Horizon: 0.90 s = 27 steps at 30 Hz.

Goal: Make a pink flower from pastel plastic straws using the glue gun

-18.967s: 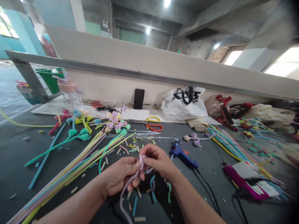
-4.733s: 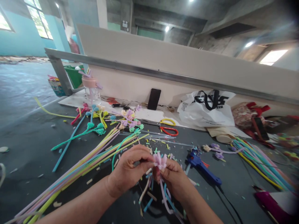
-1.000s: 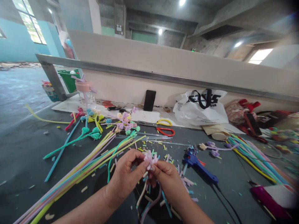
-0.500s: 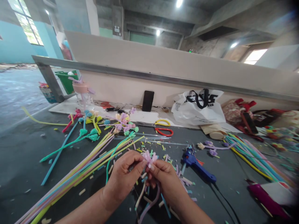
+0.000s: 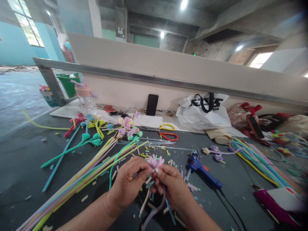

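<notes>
Between my fingertips is a pale purple pipe-cleaner flower [image 5: 155, 162] with its short petals fanned upward. My left hand [image 5: 131, 178] pinches it from the left, thumb against forefinger. On the other side my right hand [image 5: 169, 183] grips its base, the thumb pressed near a whitish centre. A purple stem [image 5: 157, 210] curves down below the right hand; where it joins the flower is hidden by fingers. Cut pipe-cleaner bits [image 5: 192, 187] lie scattered around and beneath both hands. A blue glue gun [image 5: 204, 173] rests right of my right hand.
Long pipe cleaners [image 5: 79, 179] lie in a bundle at left, others [image 5: 258, 160] at right. Finished flowers [image 5: 126, 126], scissors [image 5: 168, 136] and clear glue sticks [image 5: 168, 147] sit farther back. A phone [image 5: 152, 105] leans on the partition beside a white bag [image 5: 204, 112].
The flower's petals look spread a little wider between my fingers. Both hands keep nearly the same place and grip.
</notes>
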Each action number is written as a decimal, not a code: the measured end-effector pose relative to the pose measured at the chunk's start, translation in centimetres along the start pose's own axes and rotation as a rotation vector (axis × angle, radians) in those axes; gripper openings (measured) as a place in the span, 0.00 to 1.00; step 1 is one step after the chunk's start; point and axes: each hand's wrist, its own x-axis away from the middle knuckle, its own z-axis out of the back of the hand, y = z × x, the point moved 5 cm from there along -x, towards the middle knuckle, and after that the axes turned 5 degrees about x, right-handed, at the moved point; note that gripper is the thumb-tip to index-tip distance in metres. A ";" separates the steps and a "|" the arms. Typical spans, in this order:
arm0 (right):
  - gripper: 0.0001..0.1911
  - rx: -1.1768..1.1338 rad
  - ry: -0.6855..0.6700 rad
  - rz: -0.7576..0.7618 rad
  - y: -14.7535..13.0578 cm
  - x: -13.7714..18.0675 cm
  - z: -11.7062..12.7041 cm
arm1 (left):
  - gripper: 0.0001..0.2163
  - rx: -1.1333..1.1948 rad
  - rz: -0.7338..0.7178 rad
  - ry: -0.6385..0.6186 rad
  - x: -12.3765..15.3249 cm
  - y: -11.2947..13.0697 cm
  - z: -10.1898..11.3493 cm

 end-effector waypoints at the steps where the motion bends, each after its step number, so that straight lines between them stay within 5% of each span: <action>1: 0.12 -0.018 -0.015 -0.002 -0.2 0.0 -0.1 | 0.05 0.011 0.014 0.026 0.1 -0.2 0.2; 5: 0.12 -0.084 -0.072 0.015 -0.9 0.2 -0.6 | 0.07 0.038 0.084 0.129 0.3 -1.0 0.6; 18: 0.13 -0.152 -0.276 -0.070 -0.2 0.3 -1.3 | 0.03 0.134 0.132 0.072 0.3 -1.0 -0.1; 27: 0.13 -0.260 -0.380 -0.086 -0.1 0.5 -1.4 | 0.04 0.059 -0.039 0.030 -0.3 0.3 0.2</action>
